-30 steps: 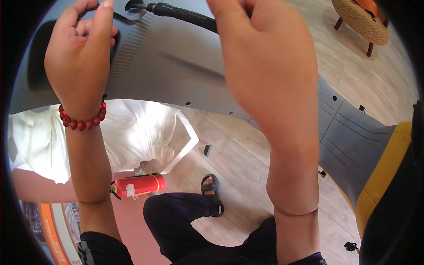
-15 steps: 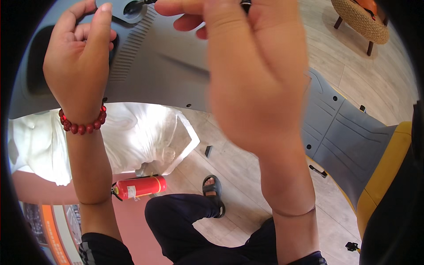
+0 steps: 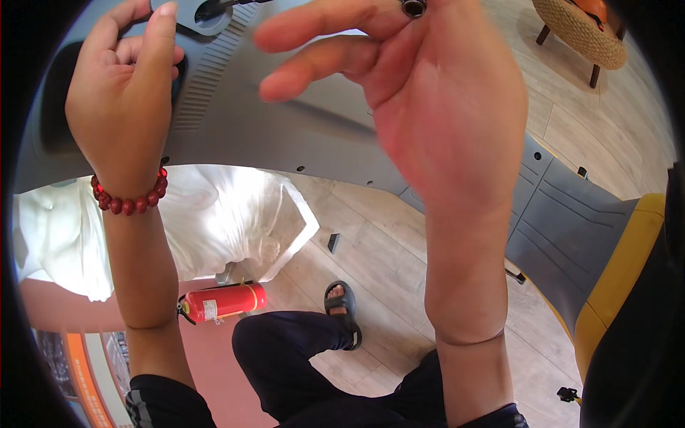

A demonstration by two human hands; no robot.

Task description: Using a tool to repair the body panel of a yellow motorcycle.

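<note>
My left hand [image 3: 125,93], with a red bead bracelet [image 3: 128,205] at the wrist, closes its fingers and thumb on a grey rounded piece [image 3: 214,26] at the top left. This piece has a dark round recess, where the tip of a dark socket wrench [image 3: 242,3] stands. My right hand [image 3: 449,100] is turned palm into view, its two lower fingers loosely stretched toward the left. A hollow round metal end [image 3: 414,8] shows against its palm. The upper fingers and most of the wrench are hidden or cut off by the top edge.
A large grey molded panel [image 3: 278,143] with ribs spans the top. A grey and yellow molded body [image 3: 571,214] lies right. Below are a white draped form [image 3: 207,221], a red fire extinguisher [image 3: 232,301] and a small black block [image 3: 333,242]. A woven seat [image 3: 581,28] stands far right.
My right hand has rolled over and shifted right, so its palm and lower fingers now show. The left hand stays nearly in place on the grey piece.
</note>
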